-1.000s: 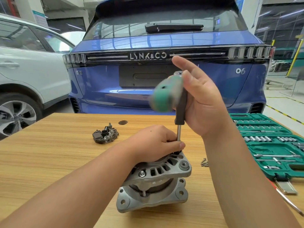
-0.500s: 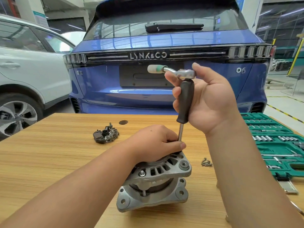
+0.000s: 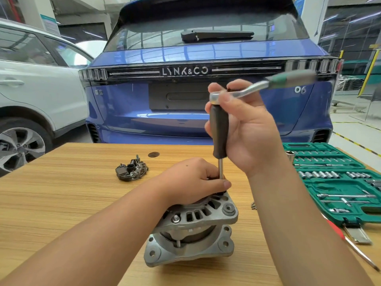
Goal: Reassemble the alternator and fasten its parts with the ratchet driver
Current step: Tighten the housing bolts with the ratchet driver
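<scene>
A silver alternator (image 3: 191, 230) stands upright on the wooden table (image 3: 61, 203) near the front edge. My left hand (image 3: 193, 180) rests on its top and pinches the thin steel shaft of the driver where it meets the housing. The driver has a black handle (image 3: 219, 131) standing vertical, with a ratchet (image 3: 259, 86) fitted on top. The ratchet's green grip points up and to the right and is blurred. My right hand (image 3: 247, 129) grips the black handle and the ratchet head. The fastener under the driver tip is hidden by my left hand.
A dark rectifier part (image 3: 132, 169) lies on the table behind and left of the alternator. A few loose screws (image 3: 253, 205) lie to its right. A green socket set case (image 3: 334, 182) lies open at the right edge, a red-handled tool (image 3: 350, 244) beside it. Two parked cars stand behind the table.
The ratchet's green grip has swung round from the left side to the right. My right hand turned with it. My left hand and the alternator stayed in place.
</scene>
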Available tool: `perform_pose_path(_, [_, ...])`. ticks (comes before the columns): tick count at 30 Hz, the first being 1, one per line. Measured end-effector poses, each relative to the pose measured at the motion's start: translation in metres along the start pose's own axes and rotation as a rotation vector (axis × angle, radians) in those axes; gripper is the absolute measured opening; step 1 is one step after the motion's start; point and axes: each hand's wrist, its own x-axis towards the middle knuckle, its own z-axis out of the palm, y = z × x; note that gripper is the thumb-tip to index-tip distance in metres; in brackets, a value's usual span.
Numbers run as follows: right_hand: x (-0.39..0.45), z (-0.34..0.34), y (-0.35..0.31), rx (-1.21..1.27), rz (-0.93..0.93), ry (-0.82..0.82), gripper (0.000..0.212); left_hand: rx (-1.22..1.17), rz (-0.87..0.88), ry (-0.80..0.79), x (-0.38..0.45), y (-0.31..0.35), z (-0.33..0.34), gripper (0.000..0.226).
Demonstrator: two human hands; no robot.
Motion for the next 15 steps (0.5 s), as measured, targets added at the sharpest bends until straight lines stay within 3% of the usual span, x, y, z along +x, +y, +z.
perform_pose_path(5, [0.003, -0.002, 0.012, -0.605, -0.618, 0.081, 0.03, -0.006, 0.032, 0.0, 0.002, 0.001, -0.001, 0.042])
perform_pose_path(8, [0.002, -0.002, 0.018, -0.893, -0.833, 0.029, 0.032, -0.016, 0.054, 0.003, 0.001, 0.0, -0.001, 0.041])
perform_pose_path(10, [0.0, -0.001, 0.023, -0.97, -0.85, -0.021, 0.031, -0.021, 0.064, 0.001, 0.0, 0.0, -0.001, 0.04])
perform_pose_path(15, [-0.007, 0.007, 0.027, -0.827, -0.577, 0.027, 0.03, -0.007, 0.042, 0.006, 0.0, 0.002, -0.002, 0.043])
